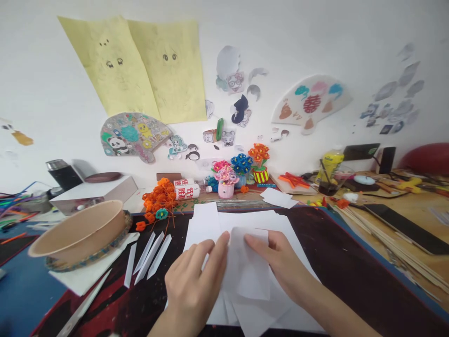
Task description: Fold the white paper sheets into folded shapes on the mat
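Note:
A small white paper piece (249, 274) is held upright between my two hands above a stack of white sheets (291, 262). My left hand (198, 274) pinches its upper left edge with thumb and fingers. On the right side, my right hand (280, 260) grips the same paper, thumb on its near face and fingers behind it. Another loose white paper (257, 318) lies under the held one. A narrow white sheet (205, 220) rests on the stack's upper left. Several folded white strips (149, 257) lie on the dark mat to the left.
A beige bowl (80, 229) stands at the left, with scissors (82, 309) nearer me. Orange craft flowers (159, 199), a bottle (187, 190) and flower pots (226, 189) line the back. Sticks (389, 243) and a black phone-like slab (407, 227) are at right.

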Demonstrator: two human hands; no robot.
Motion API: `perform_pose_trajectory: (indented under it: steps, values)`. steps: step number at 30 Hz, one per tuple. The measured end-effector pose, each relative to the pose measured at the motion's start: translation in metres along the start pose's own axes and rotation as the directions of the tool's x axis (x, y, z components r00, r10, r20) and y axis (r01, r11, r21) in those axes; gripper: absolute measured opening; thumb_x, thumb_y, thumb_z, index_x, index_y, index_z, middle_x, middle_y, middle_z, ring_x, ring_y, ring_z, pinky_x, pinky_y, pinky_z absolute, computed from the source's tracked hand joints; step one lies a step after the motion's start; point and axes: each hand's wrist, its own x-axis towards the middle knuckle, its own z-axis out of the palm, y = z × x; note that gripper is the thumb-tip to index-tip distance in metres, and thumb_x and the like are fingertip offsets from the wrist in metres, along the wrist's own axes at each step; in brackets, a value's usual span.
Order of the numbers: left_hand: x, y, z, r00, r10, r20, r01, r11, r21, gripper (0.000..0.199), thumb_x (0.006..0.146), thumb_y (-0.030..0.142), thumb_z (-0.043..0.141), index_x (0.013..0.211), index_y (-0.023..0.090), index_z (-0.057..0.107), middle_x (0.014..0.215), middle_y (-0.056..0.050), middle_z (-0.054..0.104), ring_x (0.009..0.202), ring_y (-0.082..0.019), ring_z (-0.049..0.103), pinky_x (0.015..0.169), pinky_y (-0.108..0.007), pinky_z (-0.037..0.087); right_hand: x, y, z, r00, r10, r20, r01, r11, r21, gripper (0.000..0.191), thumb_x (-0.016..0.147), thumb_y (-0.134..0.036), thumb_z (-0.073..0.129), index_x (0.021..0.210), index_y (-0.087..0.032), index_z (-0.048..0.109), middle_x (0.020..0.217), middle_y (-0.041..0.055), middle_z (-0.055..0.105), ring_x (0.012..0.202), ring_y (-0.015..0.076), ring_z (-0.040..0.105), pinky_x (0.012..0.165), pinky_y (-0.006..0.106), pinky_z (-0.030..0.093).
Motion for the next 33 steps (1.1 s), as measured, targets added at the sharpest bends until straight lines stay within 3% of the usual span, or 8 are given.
perform_pose_trajectory:
  steps: [9, 13, 17, 19, 21, 24, 28, 33]
  values:
    - [-0.005, -0.006, -0.004, 0.954, 0.258, 0.150, -0.263, 0.965, 0.010, 0.037, 0.091, 0.006, 0.045, 0.123, 0.016, 0.060, 0.092, -0.007, 0.070, 0.067, -0.014, 0.057, 0.062, -0.030, 0.035, 0.002, 0.005, -0.004, 0.995, -0.020, -0.096, 0.011, 0.996, -0.086, 0.038, 0.076, -0.050, 0.066, 0.070, -0.013, 0.065, 0.065, 0.0031, 0.061, 0.063, 0.0177, 0.056, 0.056, 0.027, 0.044]
    - [0.001, -0.002, -0.003, 0.969, 0.175, 0.174, -0.164, 0.984, -0.073, 0.031, 0.086, 0.017, 0.060, 0.117, 0.020, 0.063, 0.093, -0.005, 0.070, 0.067, -0.015, 0.057, 0.061, -0.029, 0.038, 0.003, 0.004, -0.006, 0.998, -0.022, -0.051, 0.020, 0.998, -0.055, 0.037, 0.074, -0.050, 0.068, 0.074, -0.013, 0.067, 0.068, 0.0039, 0.064, 0.059, 0.0156, 0.054, 0.054, 0.026, 0.043]
    - [0.009, 0.002, -0.003, 0.971, -0.059, 0.234, 0.144, 0.919, -0.368, 0.016, 0.088, 0.020, 0.058, 0.102, 0.023, 0.066, 0.090, -0.003, 0.067, 0.069, -0.014, 0.056, 0.062, -0.026, 0.042, 0.005, 0.002, -0.007, 0.997, -0.069, -0.032, 0.066, 0.994, -0.087, 0.033, 0.076, -0.047, 0.068, 0.075, -0.013, 0.068, 0.072, 0.0048, 0.065, 0.063, 0.0158, 0.055, 0.056, 0.026, 0.043]
    - [0.011, 0.002, -0.003, 0.906, -0.244, 0.346, 0.388, 0.803, -0.452, 0.008, 0.088, 0.021, 0.056, 0.090, 0.021, 0.064, 0.085, -0.002, 0.065, 0.070, -0.014, 0.057, 0.062, -0.025, 0.044, 0.005, 0.002, -0.006, 0.996, -0.080, -0.025, 0.077, 0.991, -0.113, 0.033, 0.078, -0.046, 0.067, 0.074, -0.014, 0.068, 0.070, 0.0039, 0.064, 0.061, 0.0153, 0.055, 0.055, 0.025, 0.042]
    - [0.013, 0.002, -0.001, 0.772, -0.393, 0.499, 0.617, 0.653, -0.441, 0.009, 0.085, 0.029, 0.060, 0.085, 0.020, 0.061, 0.080, -0.002, 0.064, 0.067, -0.015, 0.056, 0.059, -0.025, 0.043, 0.004, 0.001, -0.006, 0.997, -0.070, -0.031, 0.065, 0.989, -0.136, 0.033, 0.077, -0.047, 0.066, 0.069, -0.014, 0.066, 0.065, 0.0021, 0.062, 0.058, 0.0139, 0.052, 0.052, 0.024, 0.040]
    - [0.016, 0.000, 0.002, 0.600, -0.375, 0.706, 0.785, 0.447, -0.430, 0.023, 0.084, 0.042, 0.057, 0.084, 0.020, 0.063, 0.079, -0.002, 0.065, 0.065, -0.016, 0.055, 0.059, -0.026, 0.042, 0.003, -0.001, -0.006, 0.997, -0.070, -0.039, 0.062, 0.979, -0.192, 0.033, 0.078, -0.046, 0.066, 0.068, -0.015, 0.065, 0.063, 0.0010, 0.061, 0.056, 0.0131, 0.051, 0.051, 0.023, 0.038]
    - [0.020, 0.002, 0.003, 0.557, -0.269, 0.785, 0.825, 0.287, -0.487, 0.046, 0.090, 0.052, 0.036, 0.080, 0.018, 0.066, 0.075, -0.004, 0.065, 0.065, -0.017, 0.053, 0.060, -0.027, 0.041, 0.000, -0.003, -0.006, 0.975, -0.223, -0.007, 0.201, 0.892, -0.404, 0.024, 0.083, -0.039, 0.062, 0.074, -0.017, 0.070, 0.072, 0.0019, 0.067, 0.066, 0.0152, 0.056, 0.059, 0.025, 0.041]
    - [0.023, 0.005, -0.002, 0.469, -0.251, 0.847, 0.876, 0.256, -0.409, 0.045, 0.083, 0.057, 0.049, 0.086, 0.016, 0.067, 0.078, -0.006, 0.064, 0.069, -0.018, 0.052, 0.062, -0.028, 0.040, -0.001, -0.002, -0.004, 0.918, -0.387, 0.085, 0.370, 0.763, -0.531, 0.016, 0.085, -0.029, 0.061, 0.075, -0.019, 0.070, 0.073, 0.0008, 0.068, 0.069, 0.0148, 0.060, 0.065, 0.024, 0.044]
